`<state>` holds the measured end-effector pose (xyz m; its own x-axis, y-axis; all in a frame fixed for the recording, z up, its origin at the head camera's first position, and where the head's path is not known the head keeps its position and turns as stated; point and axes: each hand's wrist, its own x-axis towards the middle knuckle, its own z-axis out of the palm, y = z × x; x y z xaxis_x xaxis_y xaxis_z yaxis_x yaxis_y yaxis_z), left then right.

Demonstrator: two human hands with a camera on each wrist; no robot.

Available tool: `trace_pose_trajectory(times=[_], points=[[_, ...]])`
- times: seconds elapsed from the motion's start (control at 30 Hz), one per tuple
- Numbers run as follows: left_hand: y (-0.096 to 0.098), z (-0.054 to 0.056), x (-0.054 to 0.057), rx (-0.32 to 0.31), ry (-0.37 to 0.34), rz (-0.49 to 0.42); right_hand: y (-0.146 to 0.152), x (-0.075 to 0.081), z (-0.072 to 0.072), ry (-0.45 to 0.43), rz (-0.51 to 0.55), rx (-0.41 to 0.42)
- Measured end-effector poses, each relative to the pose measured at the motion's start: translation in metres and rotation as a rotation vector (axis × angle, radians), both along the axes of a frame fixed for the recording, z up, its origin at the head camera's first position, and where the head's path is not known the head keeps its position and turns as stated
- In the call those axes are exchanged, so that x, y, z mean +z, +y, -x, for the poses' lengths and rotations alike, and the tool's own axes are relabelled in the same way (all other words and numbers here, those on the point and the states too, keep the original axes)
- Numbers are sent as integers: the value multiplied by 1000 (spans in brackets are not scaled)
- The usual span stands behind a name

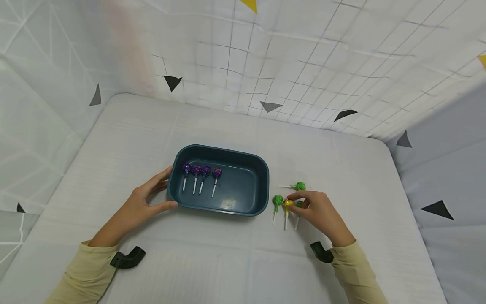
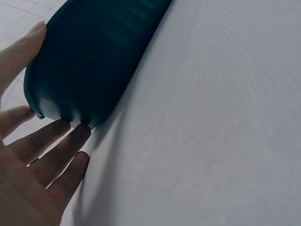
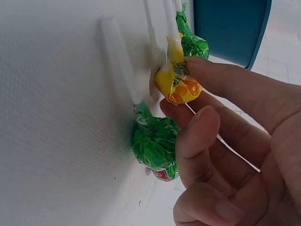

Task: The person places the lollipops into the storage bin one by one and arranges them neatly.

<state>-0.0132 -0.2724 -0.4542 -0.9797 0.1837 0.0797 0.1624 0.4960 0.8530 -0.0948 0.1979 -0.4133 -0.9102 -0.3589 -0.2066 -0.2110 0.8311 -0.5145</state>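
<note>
A: Largest item in the room?
B: Backdrop point(image 1: 311, 63), one: white, dark grid lines, beyond the table's far edge. Table point(image 1: 212, 266), one: white-covered, far corners rounded.
A: On it?
B: Tray point(image 1: 239, 181), one: dark teal, round-cornered, around the table's middle.
A: Hands?
B: Two. Left hand point(image 1: 142, 207): fingers spread, tips against the tray's left end, thumb at its near-left corner. Right hand point(image 1: 319, 211): off the tray's near-right corner, thumb and finger pinching the yellow lolly point(image 3: 181, 84) by its head.
A: Wrists?
B: Black pieces point(image 1: 129, 258), two, one at each.
A: Other lollies?
B: Purple lollies point(image 1: 205, 171), four: in the tray near its left end, heads toward its far edge; the rightmost slightly apart. Green lollies point(image 1: 278, 200), three: on the table, off the tray's right edge. One lies crosswise, stick toward the tray; two flank the yellow.
A: And the yellow?
B: One, white stick pointing away from the table's far edge. Whether it touches the table, I can't tell.
</note>
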Motion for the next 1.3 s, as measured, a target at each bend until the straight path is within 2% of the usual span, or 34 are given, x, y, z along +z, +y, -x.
trace_pose_trajectory(times=[0.37,0.63,1.3], points=[[0,0,-1,2,-7,-2,-1,1,1,-7,-12,-6],[-1,0,-1,-6,-4,-10,-2,3,1,21,-9,-5],[0,-1,0,-6,-1,-14,0,18,6,65,-13,17]])
